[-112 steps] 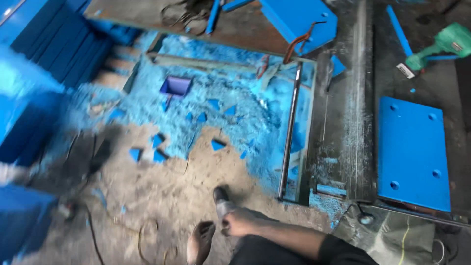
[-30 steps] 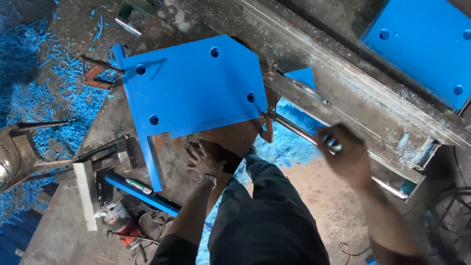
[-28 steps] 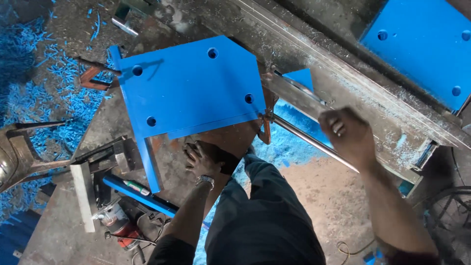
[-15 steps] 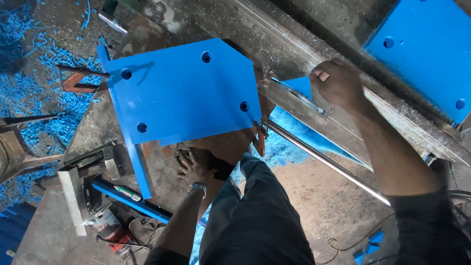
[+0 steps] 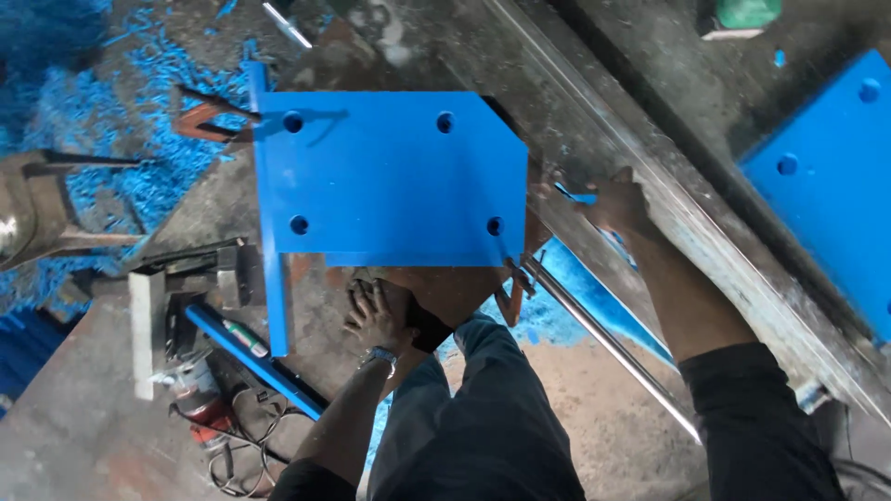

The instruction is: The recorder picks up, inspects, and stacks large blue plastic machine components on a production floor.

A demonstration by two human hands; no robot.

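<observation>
Blue plate [image 5: 390, 176] on bench [image 5: 83, 408]: likely stiff, heavy; grip edges. Left hand [image 5: 376, 315] spread flat below plate; right hand [image 5: 617, 199] pinching blue sliver beside it.

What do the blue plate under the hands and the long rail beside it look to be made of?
Blue plate: probably rigid plastic, given its uniform matte blue, clean drilled holes, and matching blue shavings around it; painted metal cannot be excluded. Long rail, touched by the right hand: bare grey metal, scuffed and dull, with shiny worn edges.
</observation>
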